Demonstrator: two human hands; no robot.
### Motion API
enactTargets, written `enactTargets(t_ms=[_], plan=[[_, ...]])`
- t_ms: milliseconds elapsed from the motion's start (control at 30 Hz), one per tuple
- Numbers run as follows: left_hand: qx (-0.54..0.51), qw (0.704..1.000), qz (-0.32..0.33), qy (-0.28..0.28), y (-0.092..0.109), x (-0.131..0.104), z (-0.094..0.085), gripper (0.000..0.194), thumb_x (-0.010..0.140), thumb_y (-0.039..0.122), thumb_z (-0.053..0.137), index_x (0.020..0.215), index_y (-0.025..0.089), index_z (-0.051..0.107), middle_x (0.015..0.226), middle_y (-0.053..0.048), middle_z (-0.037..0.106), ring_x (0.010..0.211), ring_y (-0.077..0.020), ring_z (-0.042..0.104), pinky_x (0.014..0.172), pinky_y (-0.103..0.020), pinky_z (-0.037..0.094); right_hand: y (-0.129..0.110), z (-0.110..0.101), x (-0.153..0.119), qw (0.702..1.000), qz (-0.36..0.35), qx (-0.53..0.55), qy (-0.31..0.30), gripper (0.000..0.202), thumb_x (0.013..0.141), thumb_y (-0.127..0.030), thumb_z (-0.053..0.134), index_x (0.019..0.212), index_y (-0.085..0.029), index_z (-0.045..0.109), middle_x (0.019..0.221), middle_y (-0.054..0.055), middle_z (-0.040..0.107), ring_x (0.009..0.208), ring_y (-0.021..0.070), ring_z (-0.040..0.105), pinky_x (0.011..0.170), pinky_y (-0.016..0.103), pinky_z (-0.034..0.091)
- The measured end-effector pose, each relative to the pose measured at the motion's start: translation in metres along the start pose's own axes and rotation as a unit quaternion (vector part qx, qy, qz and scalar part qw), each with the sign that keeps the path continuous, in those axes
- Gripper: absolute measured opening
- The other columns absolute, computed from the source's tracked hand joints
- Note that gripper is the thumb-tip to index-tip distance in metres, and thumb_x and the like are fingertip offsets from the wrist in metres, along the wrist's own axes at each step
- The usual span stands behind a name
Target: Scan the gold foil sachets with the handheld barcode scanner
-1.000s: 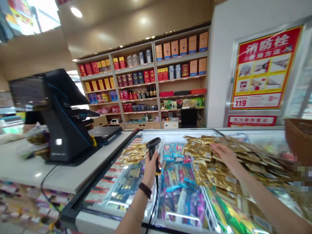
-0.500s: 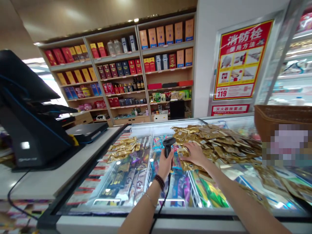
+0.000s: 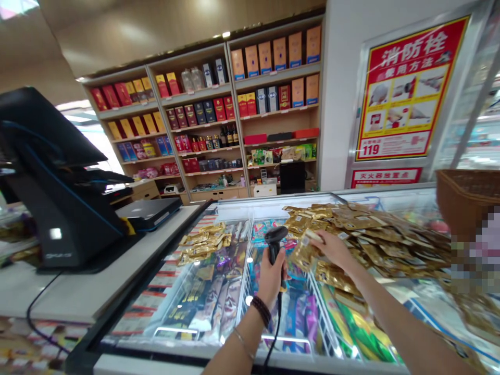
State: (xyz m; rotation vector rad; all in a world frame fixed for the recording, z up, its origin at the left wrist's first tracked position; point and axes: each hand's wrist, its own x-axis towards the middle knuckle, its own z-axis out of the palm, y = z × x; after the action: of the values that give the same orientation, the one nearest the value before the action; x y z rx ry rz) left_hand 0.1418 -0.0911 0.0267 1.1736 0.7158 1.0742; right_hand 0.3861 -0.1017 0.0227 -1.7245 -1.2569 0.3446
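Observation:
My left hand (image 3: 272, 276) is wrapped round the handle of a black barcode scanner (image 3: 275, 235), whose head points away from me and whose cord runs down past my wrist. Just right of it, my right hand (image 3: 332, 249) pinches a gold foil packet (image 3: 303, 253) by its upper edge, above the freezer's glass top. A large heap of similar gold packets (image 3: 375, 229) spreads behind and to the right of that hand. To the left, a smaller pile of gold packets (image 3: 207, 240) lies on the glass.
Beneath the freezer glass (image 3: 187, 307) are wire baskets of wrapped goods. A black checkout terminal (image 3: 50, 192) and a flat scale (image 3: 150, 212) occupy the left counter. A brown basket (image 3: 469, 200) stands at the right. Shelves with boxes (image 3: 203, 112) line the back.
My right hand has raised a gold packet off the heap and tilted it up beside the scanner. The scanner stays in my left hand, and the view has shifted slightly left.

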Motion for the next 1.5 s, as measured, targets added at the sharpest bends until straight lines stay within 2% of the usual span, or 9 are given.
enactTargets(t_ms=[67,133,333,467,633,933,1300,1400,1500], plan=[[0.011,1.0,0.006,-0.015,0.004,-0.004,0.002,0.068,0.069,0.079,0.082,0.092,0.025,0.048,0.059,0.012,0.05,0.041,-0.0059,0.043,0.045,-0.021,0.042,0.004,0.004,0.0,0.996,0.029,0.075,0.023,0.02,0.083,-0.049,0.068,0.08,-0.03,0.063,0.061,0.001,0.069,0.062,0.0284,0.073,0.065,0.041,0.061],[0.019,1.0,0.011,-0.022,0.008,-0.008,0.004,0.067,0.07,0.079,0.081,0.092,0.026,0.047,0.06,0.012,0.05,0.041,-0.006,0.043,0.044,-0.021,0.042,0.005,0.011,-0.003,0.987,0.043,0.154,0.034,0.024,0.083,-0.055,0.067,0.082,-0.031,0.062,0.066,0.001,0.071,0.065,0.0288,0.075,0.065,0.045,0.065],[0.02,0.999,0.02,-0.034,0.011,-0.015,0.004,0.067,0.07,0.077,0.082,0.096,0.025,0.049,0.059,0.012,0.049,0.04,-0.0059,0.044,0.045,-0.021,0.043,-0.005,0.032,-0.022,0.945,0.048,0.322,0.024,0.029,0.074,-0.052,0.081,0.081,-0.029,0.065,0.084,0.001,0.077,0.096,0.0283,0.08,0.097,0.05,0.067],[0.02,0.999,0.014,-0.049,0.013,-0.016,0.003,0.068,0.069,0.078,0.082,0.096,0.024,0.051,0.059,0.012,0.049,0.04,-0.0057,0.043,0.045,-0.021,0.044,-0.006,0.033,-0.025,0.925,0.064,0.373,0.026,0.028,0.072,-0.045,0.087,0.077,-0.029,0.064,0.085,0.0,0.074,0.099,0.0272,0.081,0.103,0.047,0.065],[0.029,0.997,-0.005,-0.077,0.015,-0.018,0.003,0.071,0.068,0.081,0.081,0.096,0.023,0.052,0.061,0.011,0.051,0.039,-0.0051,0.044,0.045,-0.022,0.047,0.003,0.032,-0.019,0.906,0.082,0.413,0.054,0.033,0.072,-0.043,0.09,0.077,-0.027,0.061,0.082,-0.001,0.066,0.099,0.028,0.081,0.1,0.046,0.066],[0.03,0.991,-0.035,-0.122,0.019,-0.025,0.007,0.069,0.067,0.08,0.083,0.09,0.024,0.049,0.059,0.012,0.051,0.038,-0.0046,0.043,0.043,-0.021,0.046,0.011,0.038,-0.014,0.882,0.081,0.459,0.073,0.033,0.072,-0.042,0.092,0.075,-0.026,0.063,0.085,-0.003,0.072,0.091,0.0207,0.074,0.102,0.045,0.066],[0.031,0.992,-0.028,-0.116,0.019,-0.025,0.005,0.071,0.068,0.081,0.081,0.093,0.024,0.049,0.061,0.012,0.051,0.039,-0.0046,0.043,0.044,-0.022,0.046,0.009,0.037,-0.015,0.883,0.099,0.452,0.074,0.018,0.078,-0.033,0.087,0.082,-0.026,0.071,0.094,-0.001,0.078,0.096,0.0216,0.078,0.105,0.045,0.064],[0.025,0.994,-0.018,-0.101,0.018,-0.023,0.005,0.069,0.07,0.08,0.081,0.095,0.024,0.049,0.061,0.011,0.052,0.039,-0.0044,0.042,0.044,-0.022,0.045,0.003,0.035,-0.018,0.89,0.116,0.435,0.07,0.014,0.08,-0.032,0.083,0.086,-0.026,0.072,0.096,0.002,0.08,0.098,0.0236,0.079,0.1,0.045,0.066],[0.01,0.998,-0.003,-0.068,0.017,-0.02,0.0,0.071,0.068,0.081,0.081,0.096,0.024,0.049,0.059,0.012,0.051,0.039,-0.0051,0.041,0.044,-0.022,0.044,-0.009,0.033,-0.023,0.896,0.137,0.416,0.074,0.012,0.075,-0.027,0.08,0.081,-0.027,0.07,0.086,0.001,0.079,0.092,0.0244,0.081,0.097,0.045,0.068]])
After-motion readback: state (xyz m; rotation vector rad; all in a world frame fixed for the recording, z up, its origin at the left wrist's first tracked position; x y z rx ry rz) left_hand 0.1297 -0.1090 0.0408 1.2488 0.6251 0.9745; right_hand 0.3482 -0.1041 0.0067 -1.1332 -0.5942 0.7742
